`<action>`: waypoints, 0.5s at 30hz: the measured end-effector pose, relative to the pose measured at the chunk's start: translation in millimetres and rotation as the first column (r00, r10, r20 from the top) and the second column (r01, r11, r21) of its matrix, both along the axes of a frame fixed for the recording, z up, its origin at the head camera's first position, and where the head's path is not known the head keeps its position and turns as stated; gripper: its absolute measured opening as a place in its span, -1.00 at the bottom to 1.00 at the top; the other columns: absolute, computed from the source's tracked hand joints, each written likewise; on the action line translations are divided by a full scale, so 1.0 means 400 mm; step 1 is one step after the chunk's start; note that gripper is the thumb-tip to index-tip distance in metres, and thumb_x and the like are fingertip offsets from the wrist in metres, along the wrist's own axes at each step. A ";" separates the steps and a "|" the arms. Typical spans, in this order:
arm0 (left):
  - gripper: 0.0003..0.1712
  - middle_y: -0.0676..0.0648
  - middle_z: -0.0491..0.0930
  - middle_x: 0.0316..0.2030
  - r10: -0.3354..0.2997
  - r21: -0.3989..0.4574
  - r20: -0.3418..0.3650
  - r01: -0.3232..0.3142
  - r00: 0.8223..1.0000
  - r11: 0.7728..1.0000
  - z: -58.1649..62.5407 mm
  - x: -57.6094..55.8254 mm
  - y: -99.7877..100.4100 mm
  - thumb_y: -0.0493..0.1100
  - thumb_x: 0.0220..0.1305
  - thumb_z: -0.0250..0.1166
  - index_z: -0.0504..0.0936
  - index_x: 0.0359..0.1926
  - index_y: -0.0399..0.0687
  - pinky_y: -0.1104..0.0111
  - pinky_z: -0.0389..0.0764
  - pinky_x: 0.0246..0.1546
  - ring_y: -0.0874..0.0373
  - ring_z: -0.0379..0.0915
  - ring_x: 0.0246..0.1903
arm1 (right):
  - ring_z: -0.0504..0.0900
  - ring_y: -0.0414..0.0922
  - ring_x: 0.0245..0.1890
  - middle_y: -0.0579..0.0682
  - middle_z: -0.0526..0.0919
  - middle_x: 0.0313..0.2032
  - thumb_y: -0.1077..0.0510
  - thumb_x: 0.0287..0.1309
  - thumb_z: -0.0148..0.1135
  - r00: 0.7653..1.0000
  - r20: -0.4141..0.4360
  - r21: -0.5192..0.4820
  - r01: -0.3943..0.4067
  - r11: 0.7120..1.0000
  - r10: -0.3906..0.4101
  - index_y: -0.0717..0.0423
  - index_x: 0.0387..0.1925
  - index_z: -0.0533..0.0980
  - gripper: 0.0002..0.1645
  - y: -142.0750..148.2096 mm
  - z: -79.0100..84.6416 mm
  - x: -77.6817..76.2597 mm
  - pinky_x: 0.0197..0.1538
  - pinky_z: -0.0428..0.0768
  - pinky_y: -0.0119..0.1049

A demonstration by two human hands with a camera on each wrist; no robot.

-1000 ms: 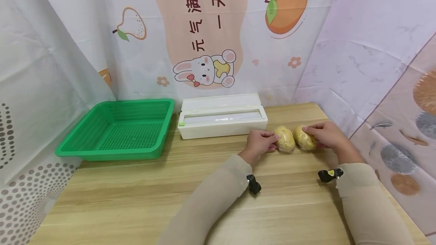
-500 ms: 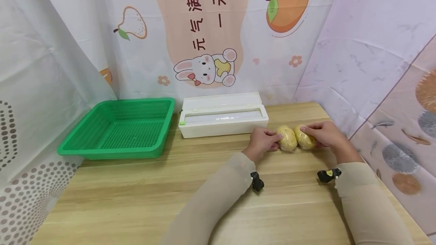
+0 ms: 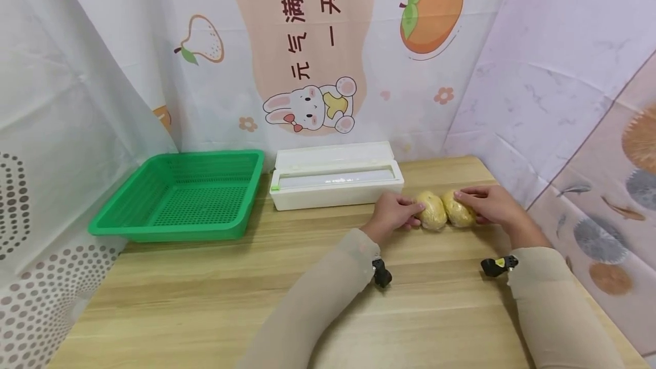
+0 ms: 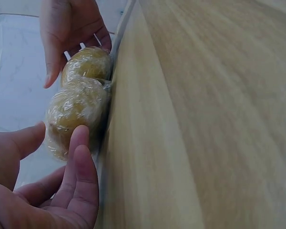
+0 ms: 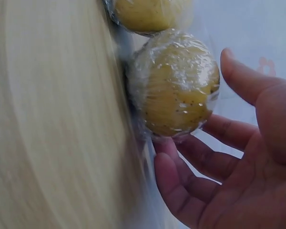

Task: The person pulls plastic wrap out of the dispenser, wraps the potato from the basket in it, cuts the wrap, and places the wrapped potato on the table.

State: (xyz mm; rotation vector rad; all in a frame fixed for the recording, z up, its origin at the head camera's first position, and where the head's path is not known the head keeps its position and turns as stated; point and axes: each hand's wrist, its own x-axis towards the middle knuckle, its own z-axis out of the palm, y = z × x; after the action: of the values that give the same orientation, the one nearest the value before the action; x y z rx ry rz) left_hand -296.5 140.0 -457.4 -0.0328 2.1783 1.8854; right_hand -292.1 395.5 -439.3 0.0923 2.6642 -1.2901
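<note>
Two yellow potatoes wrapped in clear film sit side by side on the wooden table, touching each other, in the head view's right part. My left hand (image 3: 392,215) holds the left potato (image 3: 432,211), thumb and fingers about its left side. My right hand (image 3: 492,206) is curled round the right potato (image 3: 458,209) from the right. In the right wrist view, fingertips touch under that potato (image 5: 181,90), and the thumb lies close beside it. In the left wrist view, the near potato (image 4: 74,114) stands between my thumb and fingers.
A white cling film box (image 3: 335,192) with its lid up and a roll inside stands behind the left hand. A green mesh basket (image 3: 169,233) sits at the back left. Printed curtains (image 3: 410,113) hang behind and beside the wooden table (image 3: 205,300).
</note>
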 end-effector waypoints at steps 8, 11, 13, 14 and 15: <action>-0.79 -0.21 0.79 -0.35 -0.100 -0.099 -0.055 0.094 0.993 0.991 0.027 -0.005 -0.029 -0.10 0.24 0.53 0.75 -0.28 -0.14 0.15 0.78 -0.29 -0.14 0.80 -0.31 | 0.56 -0.25 -0.43 -0.07 0.57 -0.25 -0.40 0.36 0.18 1.000 -0.018 -0.031 -0.016 0.999 0.016 0.30 0.42 0.37 -0.02 0.007 0.022 -0.005 -0.29 0.70 -0.20; -0.77 -0.19 0.79 -0.28 -0.171 -0.183 -0.082 0.153 0.982 0.971 0.045 -0.006 -0.053 -0.08 0.25 0.53 0.75 -0.24 -0.15 0.05 0.77 -0.21 -0.09 0.80 -0.31 | 0.59 -0.23 -0.37 0.15 0.65 -0.09 -0.36 0.41 0.15 0.997 -0.064 0.018 -0.042 0.999 0.043 0.31 0.38 0.41 -0.09 0.009 0.021 -0.004 -0.30 0.68 -0.24; -0.74 -0.14 0.78 -0.26 -0.197 -0.236 -0.097 0.169 0.976 0.957 0.060 -0.008 -0.072 -0.05 0.25 0.53 0.76 -0.22 -0.14 0.05 0.77 -0.19 -0.06 0.80 -0.30 | 0.63 -0.15 -0.23 0.31 0.63 0.08 -0.36 0.43 0.11 0.994 -0.090 0.067 -0.060 0.996 0.066 0.31 0.37 0.43 -0.11 0.008 0.021 -0.004 -0.26 0.66 -0.28; -0.73 -0.12 0.78 -0.26 -0.202 -0.258 -0.102 0.170 0.974 0.951 0.068 -0.010 -0.083 -0.04 0.24 0.53 0.76 -0.20 -0.14 0.07 0.77 -0.19 -0.04 0.80 -0.31 | 0.64 -0.08 -0.14 0.36 0.60 0.15 -0.36 0.45 0.09 0.992 -0.104 0.090 -0.068 0.994 0.078 0.31 0.36 0.43 -0.12 0.008 0.023 -0.003 -0.22 0.65 -0.29; -0.71 -0.10 0.78 -0.26 -0.205 -0.277 -0.103 0.170 0.973 0.946 0.076 -0.011 -0.094 -0.02 0.23 0.54 0.76 -0.18 -0.13 0.09 0.77 -0.19 -0.03 0.80 -0.30 | 0.64 0.00 -0.04 0.38 0.57 0.22 -0.36 0.46 0.07 0.989 -0.122 0.115 -0.073 0.991 0.087 0.31 0.36 0.44 -0.13 0.007 0.026 -0.002 -0.17 0.63 -0.30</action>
State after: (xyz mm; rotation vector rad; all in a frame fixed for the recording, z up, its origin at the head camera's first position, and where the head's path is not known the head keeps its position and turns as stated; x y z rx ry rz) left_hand -300.9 102.4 -426.8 0.2461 2.4122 1.5218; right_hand -292.9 398.3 -428.8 -0.0845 2.8137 -1.1604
